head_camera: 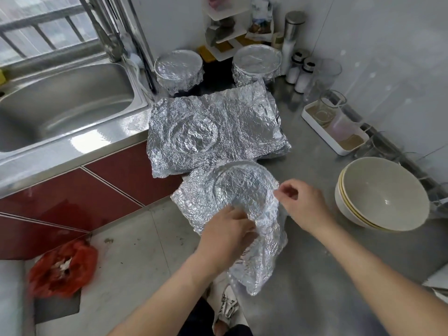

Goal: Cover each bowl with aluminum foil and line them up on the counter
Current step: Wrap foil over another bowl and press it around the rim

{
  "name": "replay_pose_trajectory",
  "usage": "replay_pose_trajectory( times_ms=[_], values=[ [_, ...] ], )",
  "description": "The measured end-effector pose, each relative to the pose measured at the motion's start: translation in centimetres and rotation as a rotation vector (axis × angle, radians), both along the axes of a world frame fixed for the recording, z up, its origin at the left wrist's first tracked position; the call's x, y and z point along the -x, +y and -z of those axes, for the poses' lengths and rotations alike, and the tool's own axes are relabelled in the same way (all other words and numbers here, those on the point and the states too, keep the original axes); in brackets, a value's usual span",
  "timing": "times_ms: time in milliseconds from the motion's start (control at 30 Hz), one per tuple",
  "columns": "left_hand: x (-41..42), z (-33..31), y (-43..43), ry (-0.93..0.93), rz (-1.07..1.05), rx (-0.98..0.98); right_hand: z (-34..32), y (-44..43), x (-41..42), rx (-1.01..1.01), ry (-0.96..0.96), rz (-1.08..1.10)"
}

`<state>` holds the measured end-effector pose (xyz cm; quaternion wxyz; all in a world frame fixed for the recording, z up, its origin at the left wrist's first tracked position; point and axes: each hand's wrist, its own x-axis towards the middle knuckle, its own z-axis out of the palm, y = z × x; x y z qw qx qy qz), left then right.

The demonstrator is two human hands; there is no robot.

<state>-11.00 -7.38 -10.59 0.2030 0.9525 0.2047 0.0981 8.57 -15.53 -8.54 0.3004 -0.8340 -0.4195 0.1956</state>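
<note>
Left hand [228,229]: fingers curled into the near-left part of the foil sheet [242,190], gripping it. Right hand [300,204]: pinches the same sheet at its right edge, thumb against fingertips. Both hands hold foil only.

Foil sheet: bright silver and heavily crinkled, draped over a round shape. A rim prints through as a circular ridge, but what lies under it is hidden. The far-left corner sticks out fairly flat. The near part hangs loose and bunched below the left hand.

Position: at the near-left edge of the steel counter [315,251], between the hands. The left hand is on its near side, the right hand on its right side.

Just beyond it on the far side lies a stack of foil sheets [218,127], wrinkled, with round imprints pressed in. Cannot tell whether the two touch.

At the far end are two foil-covered bowls, left one [179,69] and right one [257,64], side by side and apart, foil tucked down their walls.

Right of the right hand, near but not touching, are stacked bare bowls [380,197], cream-coloured and uncovered.

Far right by the wall: a white tray [339,146] with a glass jar [327,107] on it, and shakers [300,71] beyond.

Left: steel sink [60,105]. On the floor, near left: red bag [63,267].
</note>
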Motion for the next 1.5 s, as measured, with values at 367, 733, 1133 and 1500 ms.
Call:
replay_pose_trajectory(
  times_ms=[367,733,1133,1500],
  values=[
    [-2.7,1.7,-1.4,-0.044,-0.112,-0.105,1.0,0.5,3.0,0.281,0.082,0.292],
    [-5.3,1.1,-2.7,0.073,-0.089,-0.206,0.0,2.0,2.4,0.249,0.013,0.323],
    [-2.3,1.7,-1.8,-0.092,-0.08,-0.18,0.3,1.8,2.1,0.289,-0.156,0.238],
    [-3.7,2.5,-2.2,0.01,-0.062,-0.273,0.2,2.3,2.3,0.22,-0.091,0.304]
  ],
)
